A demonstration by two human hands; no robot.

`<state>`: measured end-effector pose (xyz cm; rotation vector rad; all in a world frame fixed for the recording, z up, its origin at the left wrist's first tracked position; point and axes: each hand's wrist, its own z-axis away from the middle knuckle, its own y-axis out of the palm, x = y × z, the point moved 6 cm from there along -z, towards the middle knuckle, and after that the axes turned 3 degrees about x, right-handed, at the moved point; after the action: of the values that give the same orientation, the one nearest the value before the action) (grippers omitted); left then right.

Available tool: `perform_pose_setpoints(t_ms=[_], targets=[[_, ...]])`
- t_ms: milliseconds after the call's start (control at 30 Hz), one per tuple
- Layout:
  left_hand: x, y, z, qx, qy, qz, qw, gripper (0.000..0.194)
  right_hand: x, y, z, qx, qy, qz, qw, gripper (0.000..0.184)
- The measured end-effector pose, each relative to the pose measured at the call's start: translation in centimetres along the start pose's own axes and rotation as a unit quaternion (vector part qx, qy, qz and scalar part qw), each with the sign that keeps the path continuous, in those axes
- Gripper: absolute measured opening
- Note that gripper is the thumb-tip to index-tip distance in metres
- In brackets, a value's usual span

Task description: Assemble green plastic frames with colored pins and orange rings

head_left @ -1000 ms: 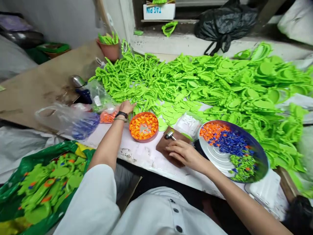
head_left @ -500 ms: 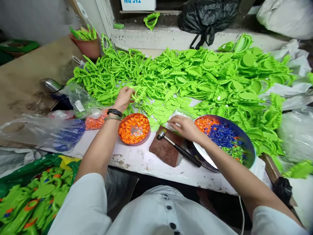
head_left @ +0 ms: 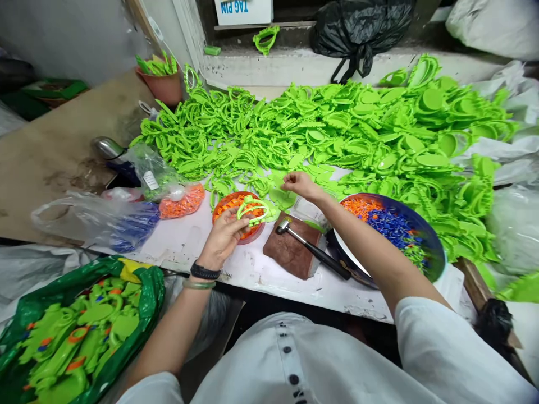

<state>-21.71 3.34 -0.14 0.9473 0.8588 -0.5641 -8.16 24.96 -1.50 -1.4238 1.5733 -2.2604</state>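
My left hand [head_left: 225, 235] grips a bright green plastic frame [head_left: 251, 211], an oval ring with a bumpy edge, above the orange bowl [head_left: 253, 235] of orange plastic rings. My right hand [head_left: 302, 185] has its fingers closed together over thin green oval discs [head_left: 281, 197]; whether anything is between the fingertips is hidden. Below it, a small hammer [head_left: 311, 248] with a black handle rests across a brown block [head_left: 287, 253]. Beside my right forearm is a large round basin [head_left: 438, 255] with small orange, blue and green parts.
Green plastic parts [head_left: 345, 123] are heaped along the back of the table. On the left lie clear bags of blue pieces [head_left: 137, 227] and orange pieces [head_left: 183, 202]. A green sack [head_left: 154, 286] of assembled toys stands at lower left. A black bag [head_left: 362, 31] sits on the ledge.
My left hand has come back from the heap with a green frame, now over the orange bowl. My right hand has moved forward and slightly left, from beside the brown block to the green discs.
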Motion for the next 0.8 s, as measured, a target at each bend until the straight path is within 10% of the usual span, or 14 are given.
perform_pose_setpoints(t_ms=[133,233,400,600,800], targets=[[2.3,1.1,0.4,-0.001,0.024,-0.031,0.999,0.041,2.0,0.3,6.2,0.051,-0.034,-0.407,0.911,0.032],[4.4,2.6,0.2,0.014,0.002,0.038,0.999,0.036,3.6,1.2,10.2,0.062,-0.018,-0.511,0.857,0.054],[7.6,4.6,0.1,0.006,-0.074,0.164,0.984,0.023,3.8,1.8,13.0,-0.029,-0.015,-0.476,0.879,0.042],[8.6,6.3,0.6,-0.005,-0.076,0.215,0.974,0.008,3.2,2.9,15.2,-0.067,-0.044,-0.234,0.969,0.020],[8.8,6.4,1.7,0.021,-0.006,0.147,0.989,0.010,2.3,3.1,16.3,-0.033,0.002,-0.432,0.901,0.034]])
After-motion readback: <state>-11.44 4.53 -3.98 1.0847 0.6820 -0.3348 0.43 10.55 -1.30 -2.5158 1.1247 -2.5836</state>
